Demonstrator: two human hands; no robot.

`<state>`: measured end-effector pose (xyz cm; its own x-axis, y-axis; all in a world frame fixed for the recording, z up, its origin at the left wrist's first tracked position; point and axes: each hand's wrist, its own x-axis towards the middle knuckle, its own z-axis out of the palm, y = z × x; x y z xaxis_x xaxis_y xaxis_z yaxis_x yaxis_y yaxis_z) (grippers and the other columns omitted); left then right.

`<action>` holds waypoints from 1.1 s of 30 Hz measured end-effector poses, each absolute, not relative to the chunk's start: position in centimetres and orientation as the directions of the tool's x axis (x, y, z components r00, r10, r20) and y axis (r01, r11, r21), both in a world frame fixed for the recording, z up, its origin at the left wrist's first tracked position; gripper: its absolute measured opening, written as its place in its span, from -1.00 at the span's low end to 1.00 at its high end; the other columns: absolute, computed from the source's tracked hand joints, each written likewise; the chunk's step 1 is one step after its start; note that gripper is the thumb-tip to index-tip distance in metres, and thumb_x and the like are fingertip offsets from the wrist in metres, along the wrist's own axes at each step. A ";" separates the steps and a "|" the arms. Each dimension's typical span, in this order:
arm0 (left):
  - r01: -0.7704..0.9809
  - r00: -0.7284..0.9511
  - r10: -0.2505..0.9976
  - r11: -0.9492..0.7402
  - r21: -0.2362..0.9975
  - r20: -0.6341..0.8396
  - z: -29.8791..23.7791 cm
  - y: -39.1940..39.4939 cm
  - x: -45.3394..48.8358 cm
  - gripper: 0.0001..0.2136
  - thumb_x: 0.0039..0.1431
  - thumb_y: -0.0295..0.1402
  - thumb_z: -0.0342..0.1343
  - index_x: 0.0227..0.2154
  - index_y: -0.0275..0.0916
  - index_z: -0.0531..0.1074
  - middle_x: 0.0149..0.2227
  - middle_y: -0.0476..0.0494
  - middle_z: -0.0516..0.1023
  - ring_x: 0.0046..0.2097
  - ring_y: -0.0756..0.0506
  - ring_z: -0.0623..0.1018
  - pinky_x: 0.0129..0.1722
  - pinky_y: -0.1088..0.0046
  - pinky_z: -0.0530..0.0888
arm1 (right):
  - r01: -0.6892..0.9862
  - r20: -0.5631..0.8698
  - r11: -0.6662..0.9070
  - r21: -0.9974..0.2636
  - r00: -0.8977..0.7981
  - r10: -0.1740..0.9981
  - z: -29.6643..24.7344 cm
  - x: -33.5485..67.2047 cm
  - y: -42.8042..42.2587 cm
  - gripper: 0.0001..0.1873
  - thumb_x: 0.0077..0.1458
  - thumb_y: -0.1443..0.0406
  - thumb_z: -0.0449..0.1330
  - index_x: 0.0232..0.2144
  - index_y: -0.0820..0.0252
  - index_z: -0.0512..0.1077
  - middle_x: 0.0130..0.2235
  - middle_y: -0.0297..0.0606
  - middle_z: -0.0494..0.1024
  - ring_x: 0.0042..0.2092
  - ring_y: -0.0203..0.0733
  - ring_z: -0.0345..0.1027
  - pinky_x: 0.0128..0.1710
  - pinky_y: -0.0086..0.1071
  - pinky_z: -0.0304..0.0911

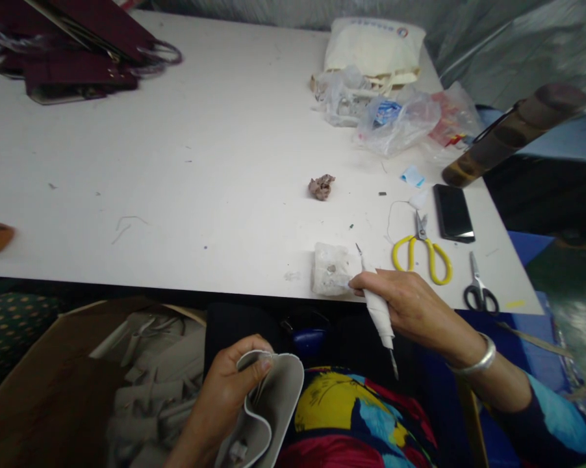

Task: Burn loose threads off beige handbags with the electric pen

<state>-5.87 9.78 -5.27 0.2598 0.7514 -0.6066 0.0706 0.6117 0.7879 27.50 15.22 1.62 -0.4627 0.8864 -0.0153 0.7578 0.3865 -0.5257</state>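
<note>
A folded grey strip is pinched in the closed left hand over the lap, below the counter edge. A wrapped tool is gripped in the closed right hand, which touches a pale block. Judged: tool and strip, well apart, must be brought together.

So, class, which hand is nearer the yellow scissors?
Right. The right hand sits just below the yellow scissors, holding a white tool; the left hand is far down-left, holding grey folded material.
</note>
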 end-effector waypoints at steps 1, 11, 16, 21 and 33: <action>0.074 0.257 0.750 0.614 0.786 -0.610 -5.3 9.8 -5.8 -0.61 0.06 -0.02 0.38 -0.40 -0.28 0.48 -0.46 -0.04 0.36 -0.38 -0.02 0.31 -0.39 0.54 0.28 | 0.756 -0.010 0.392 -0.524 -0.465 0.885 1.5 27.5 15.2 -0.80 0.29 0.47 0.04 -0.14 0.15 0.39 -0.30 -0.25 0.51 -0.28 -0.12 0.40 -0.29 -0.32 0.14; 0.078 0.241 0.754 0.612 0.787 -0.611 -5.3 9.8 -5.7 -0.60 0.05 -0.01 0.38 -0.40 -0.28 0.49 -0.46 -0.02 0.35 -0.39 -0.01 0.31 -0.40 0.55 0.27 | 0.633 0.261 0.377 -0.676 -0.272 0.926 -1.2 28.1 15.4 -0.73 0.40 0.42 0.12 0.08 0.07 0.41 -0.11 -0.22 0.57 -0.12 -0.09 0.48 -0.14 -0.30 0.31; 0.071 0.227 0.746 0.628 0.775 -0.625 -5.3 9.6 -5.8 -0.59 0.03 0.00 0.40 -0.38 -0.28 0.48 -0.45 -0.02 0.37 -0.38 -0.02 0.33 -0.39 0.54 0.30 | 0.505 0.352 0.325 -0.800 -0.044 0.935 -5.6 27.8 15.9 -0.79 0.40 0.34 0.21 0.04 0.04 0.47 -0.03 -0.20 0.58 -0.01 -0.02 0.48 -0.03 -0.22 0.37; 0.059 0.215 0.724 0.661 0.748 -0.656 -5.5 9.4 -5.9 -0.57 0.03 0.02 0.40 -0.36 -0.27 0.47 -0.46 0.01 0.34 -0.40 0.00 0.30 -0.41 0.56 0.29 | 0.467 0.357 0.288 -0.836 0.066 0.932 -8.0 27.3 15.8 -0.79 0.39 0.35 0.22 0.03 0.04 0.50 -0.02 -0.23 0.59 -0.01 -0.06 0.50 -0.02 -0.24 0.40; 0.089 0.215 0.742 0.633 0.769 -0.636 -5.2 9.3 -5.6 -0.55 0.01 0.04 0.39 -0.37 -0.28 0.46 -0.47 -0.01 0.35 -0.41 -0.01 0.31 -0.41 0.55 0.29 | 0.337 0.333 0.294 -0.894 0.063 0.941 -9.0 27.0 15.6 -0.75 0.38 0.24 0.29 0.09 0.01 0.49 0.19 -0.20 0.51 0.23 0.02 0.38 0.29 -0.02 0.32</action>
